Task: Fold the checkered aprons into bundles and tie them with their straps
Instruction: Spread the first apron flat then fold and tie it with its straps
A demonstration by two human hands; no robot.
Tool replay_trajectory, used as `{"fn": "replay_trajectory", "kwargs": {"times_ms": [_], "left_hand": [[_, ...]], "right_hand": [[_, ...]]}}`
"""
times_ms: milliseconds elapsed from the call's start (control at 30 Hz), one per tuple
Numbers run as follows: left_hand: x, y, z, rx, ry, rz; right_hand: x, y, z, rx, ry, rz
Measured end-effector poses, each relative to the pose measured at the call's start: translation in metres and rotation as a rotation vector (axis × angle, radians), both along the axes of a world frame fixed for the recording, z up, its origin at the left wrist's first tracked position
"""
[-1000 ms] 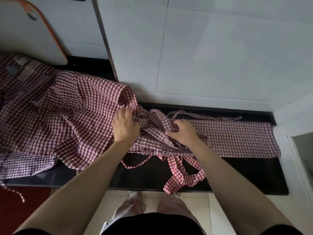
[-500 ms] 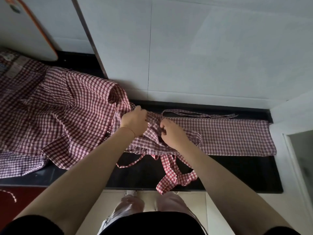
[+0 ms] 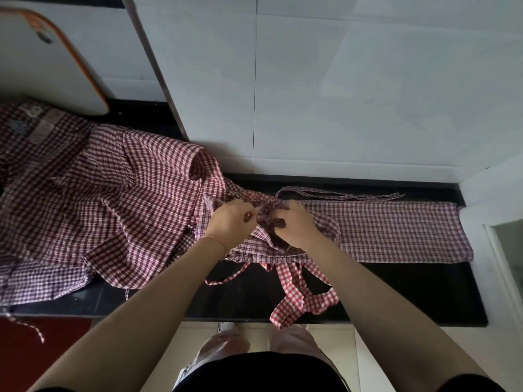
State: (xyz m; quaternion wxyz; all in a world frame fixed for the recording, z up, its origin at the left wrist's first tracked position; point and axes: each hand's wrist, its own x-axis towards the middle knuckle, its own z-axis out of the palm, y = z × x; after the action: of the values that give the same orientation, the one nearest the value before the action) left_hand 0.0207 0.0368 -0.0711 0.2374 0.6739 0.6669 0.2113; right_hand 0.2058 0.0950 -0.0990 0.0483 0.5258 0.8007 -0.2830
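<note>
Standing at the near edge of the black bench point(image 3: 396, 292), pale trousers and a shoe showing at 6 o'clock. Hanging over that near edge at 5 o'clock from the hands, a bright red-checked strap point(image 3: 300, 301), looped and crumpled. Trailing beside it at 7 o'clock from the hands, a thin strap point(image 3: 226, 277) lying on the dark surface.

Meeting at mid-bench, both hands close together, knuckles nearly touching. Curling the left hand point(image 3: 230, 223), with fingers bunched round a gathered fold of checked cloth; wearing a thin bracelet point(image 3: 216, 241) at the wrist. Curling the right hand point(image 3: 294, 223) too, with fingers pinching a dark bunched knot of strap or cloth between the two hands; cannot tell which.

Lying flat at 3 o'clock from the hands, a folded apron point(image 3: 396, 230) stretched long along the bench, reaching almost to the white side wall point(image 3: 492, 190). Running along its far edge at 2 o'clock, a narrow strap point(image 3: 339, 195) doubled into a long loop.

Spreading at 9 o'clock from the hands, a loose heap of checkered aprons point(image 3: 99, 199), rumpled and overlapping, one corner humped up against the back wall. Leaning at 10 o'clock, far back, a white board with an orange rim point(image 3: 56, 58). Rising behind everything, white wall tiles point(image 3: 339, 80).
</note>
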Motion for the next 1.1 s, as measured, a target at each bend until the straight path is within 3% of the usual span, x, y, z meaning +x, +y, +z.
{"fn": "replay_trajectory", "kwargs": {"times_ms": [133,333,433,533,600,667,733,833,967,1033,1100], "left_hand": [[-0.001,0.01,-0.002,-0.083,-0.091,0.129],[-0.014,0.017,-0.019,-0.331,0.14,0.08],[-0.004,0.018,-0.01,-0.347,0.388,0.056],[0.011,0.013,-0.01,-0.11,0.609,-0.08],[0.017,0.005,-0.019,-0.014,0.538,-0.209],[0.02,-0.002,-0.029,-0.073,0.459,-0.278],[0.02,-0.006,-0.04,-0.19,0.523,-0.314],[0.012,-0.012,-0.058,-0.278,0.609,-0.314],[0.005,-0.012,-0.068,-0.349,0.633,-0.333],[0.006,-0.009,-0.063,-0.374,0.584,-0.332],[0.005,-0.01,-0.052,-0.214,0.439,-0.247]], "right_hand": [[0.002,0.001,0.001,-0.078,-0.075,-0.016],[0.026,0.013,0.009,-0.108,-0.148,-0.157],[0.033,0.013,0.005,0.087,-0.263,-0.178],[0.028,0.002,0.003,0.374,-0.236,-0.198],[0.019,-0.009,0.002,0.499,-0.089,-0.134],[0.01,-0.022,-0.002,0.53,0.011,0.019],[0.003,-0.031,-0.014,0.514,-0.023,0.176],[0.009,-0.035,-0.031,0.413,-0.252,0.287],[0.032,-0.024,-0.043,0.185,-0.399,0.148],[0.035,-0.023,-0.041,0.202,-0.414,0.091],[0.03,-0.025,-0.035,0.314,-0.321,0.033]]}}
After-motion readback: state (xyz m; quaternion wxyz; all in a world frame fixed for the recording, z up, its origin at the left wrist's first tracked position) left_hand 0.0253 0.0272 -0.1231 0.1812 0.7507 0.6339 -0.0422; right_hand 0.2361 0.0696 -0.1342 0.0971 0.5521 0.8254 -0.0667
